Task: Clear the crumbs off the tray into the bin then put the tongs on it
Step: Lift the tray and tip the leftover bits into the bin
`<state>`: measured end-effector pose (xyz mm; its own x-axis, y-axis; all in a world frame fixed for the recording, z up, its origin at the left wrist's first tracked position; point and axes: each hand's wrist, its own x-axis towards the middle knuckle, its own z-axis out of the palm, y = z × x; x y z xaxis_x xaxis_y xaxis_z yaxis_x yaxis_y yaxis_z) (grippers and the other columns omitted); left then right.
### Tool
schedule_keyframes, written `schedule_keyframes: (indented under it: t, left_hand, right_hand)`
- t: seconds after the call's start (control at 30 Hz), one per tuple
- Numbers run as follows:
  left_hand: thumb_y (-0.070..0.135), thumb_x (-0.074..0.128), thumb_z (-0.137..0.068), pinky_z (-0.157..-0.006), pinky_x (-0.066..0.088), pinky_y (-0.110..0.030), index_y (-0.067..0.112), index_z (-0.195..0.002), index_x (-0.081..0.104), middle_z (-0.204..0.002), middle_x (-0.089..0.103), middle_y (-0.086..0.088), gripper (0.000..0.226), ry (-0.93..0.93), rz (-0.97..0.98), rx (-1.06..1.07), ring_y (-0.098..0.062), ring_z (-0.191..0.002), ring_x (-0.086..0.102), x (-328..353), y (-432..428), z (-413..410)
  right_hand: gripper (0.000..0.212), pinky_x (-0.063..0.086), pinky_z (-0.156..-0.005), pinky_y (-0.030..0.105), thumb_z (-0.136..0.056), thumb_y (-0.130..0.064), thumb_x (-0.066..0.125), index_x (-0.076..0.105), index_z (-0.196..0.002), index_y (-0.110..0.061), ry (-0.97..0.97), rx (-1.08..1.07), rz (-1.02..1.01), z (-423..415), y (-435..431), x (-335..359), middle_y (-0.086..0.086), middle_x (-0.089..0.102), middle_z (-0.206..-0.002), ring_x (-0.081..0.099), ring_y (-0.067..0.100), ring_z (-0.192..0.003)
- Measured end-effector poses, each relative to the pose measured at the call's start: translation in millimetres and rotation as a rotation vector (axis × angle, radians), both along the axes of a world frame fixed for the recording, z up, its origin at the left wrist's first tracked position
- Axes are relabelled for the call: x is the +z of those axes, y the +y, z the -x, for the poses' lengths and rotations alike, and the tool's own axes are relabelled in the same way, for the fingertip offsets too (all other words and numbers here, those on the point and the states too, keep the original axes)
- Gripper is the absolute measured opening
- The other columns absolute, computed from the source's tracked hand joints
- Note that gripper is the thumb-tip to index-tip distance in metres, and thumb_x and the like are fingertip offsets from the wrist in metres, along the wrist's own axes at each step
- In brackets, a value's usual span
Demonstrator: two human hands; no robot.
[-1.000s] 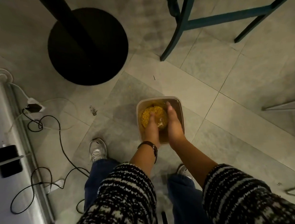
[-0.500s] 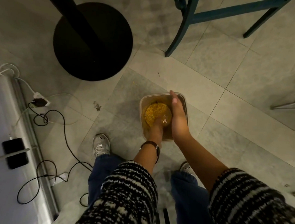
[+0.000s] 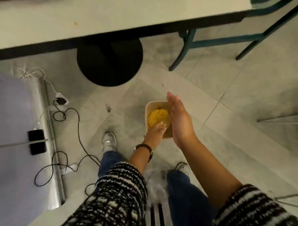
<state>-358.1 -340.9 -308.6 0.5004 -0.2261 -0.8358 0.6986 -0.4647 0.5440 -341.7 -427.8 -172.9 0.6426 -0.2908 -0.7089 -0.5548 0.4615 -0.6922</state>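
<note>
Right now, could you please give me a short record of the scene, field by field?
bin: clear tub on the tiled floor, yellow crumbs inside
left hand: over the bin, fingers blurred
right hand: above the bin's right side, fingers straight
tray: not in view
tongs: not in view
nearby: table, black round base, cables

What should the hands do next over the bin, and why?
Probably draw both hands back up toward the table. The left hand and the right hand are open over the bin, holding nothing, and yellow crumbs already lie inside. Neither tray nor tongs is in view here.
</note>
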Motion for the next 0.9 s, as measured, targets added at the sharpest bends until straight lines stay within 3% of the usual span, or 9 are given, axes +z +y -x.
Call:
schedule_keyframes:
  t: [0.1,0.23,0.33,0.4,0.5,0.53,0.63,0.77,0.9]
  left_hand:
    - [0.035,0.038,-0.095,-0.093,0.041,-0.031,0.023,-0.103,0.061,-0.110,0.064,-0.001,0.026,0.116,0.230,0.305,-0.015,-0.102,0.057,129,10,-14]
    - [0.028,0.036,-0.098,-0.082,0.047,-0.026,0.019,-0.109,0.060,-0.111,0.065,-0.003,0.027,0.097,0.421,0.402,-0.017,-0.105,0.059,239,55,-28]
    - [0.034,0.044,-0.094,-0.089,0.045,-0.033,0.015,-0.123,0.059,-0.128,0.059,-0.013,0.037,0.040,0.455,0.429,-0.021,-0.108,0.057,304,107,-55]
    - [0.034,0.041,-0.096,-0.100,0.039,-0.036,0.020,-0.127,0.055,-0.129,0.060,-0.007,0.037,-0.027,0.460,0.420,-0.018,-0.111,0.058,342,143,-77]
    - [0.034,0.033,-0.097,-0.109,0.033,-0.039,0.025,-0.132,0.048,-0.131,0.058,0.000,0.038,-0.091,0.440,0.401,-0.017,-0.118,0.056,380,196,-106]
    - [0.034,0.032,-0.098,-0.110,0.032,-0.039,0.025,-0.132,0.047,-0.131,0.057,0.000,0.039,-0.102,0.414,0.392,-0.017,-0.119,0.055,390,214,-116]
    - [0.037,0.033,-0.098,-0.109,0.033,-0.038,0.027,-0.129,0.049,-0.129,0.058,0.002,0.036,-0.145,0.348,0.370,-0.015,-0.117,0.056,406,260,-146]
    - [0.027,0.038,-0.097,-0.097,0.040,-0.030,0.018,-0.126,0.054,-0.129,0.058,-0.003,0.034,-0.184,0.223,0.442,-0.018,-0.110,0.058,416,308,-193]
    - [0.014,0.044,-0.094,-0.088,0.039,-0.028,0.010,-0.125,0.055,-0.131,0.054,-0.011,0.033,-0.340,-0.026,0.441,-0.023,-0.106,0.056,407,344,-238]
  right_hand:
    - [0.039,0.032,-0.112,0.040,-0.098,-0.036,0.039,0.050,-0.133,-0.024,-0.035,0.242,0.222,12,30,58,-0.002,0.047,-0.139,0.043,0.014,-0.127]
    - [0.028,0.031,-0.114,0.042,-0.096,-0.035,0.043,0.048,-0.123,-0.040,-0.197,0.438,0.293,17,61,135,-0.008,0.047,-0.136,0.041,0.010,-0.130]
    - [0.024,0.031,-0.114,0.042,-0.093,-0.043,0.042,0.045,-0.116,-0.047,-0.269,0.506,0.348,2,86,184,-0.002,0.049,-0.140,0.043,0.012,-0.131]
    - [0.026,0.028,-0.116,0.037,-0.094,-0.041,0.043,0.046,-0.121,-0.044,-0.293,0.527,0.368,-13,105,211,-0.004,0.048,-0.141,0.042,0.009,-0.132]
    - [0.034,0.034,-0.097,0.007,-0.097,-0.033,0.042,0.047,-0.131,-0.029,-0.231,0.533,0.360,-42,134,241,-0.010,0.049,-0.132,0.048,-0.004,-0.116]
    - [0.037,0.036,-0.096,0.008,-0.097,-0.033,0.042,0.048,-0.132,-0.024,-0.208,0.543,0.358,-53,143,247,-0.010,0.051,-0.130,0.049,-0.003,-0.112]
    - [0.037,0.042,-0.103,0.034,-0.096,-0.035,0.044,0.052,-0.129,-0.019,-0.121,0.542,0.365,-85,169,259,-0.001,0.060,-0.123,0.057,0.013,-0.110]
    - [0.032,0.049,-0.079,0.030,-0.098,-0.032,0.041,0.055,-0.120,-0.014,0.019,0.394,0.245,-130,203,266,0.007,0.066,-0.110,0.064,0.018,-0.089]
    - [0.033,0.051,-0.071,0.031,-0.099,-0.023,0.037,0.052,-0.123,-0.008,0.087,0.307,0.170,-167,228,256,0.012,0.065,-0.105,0.064,0.021,-0.080]
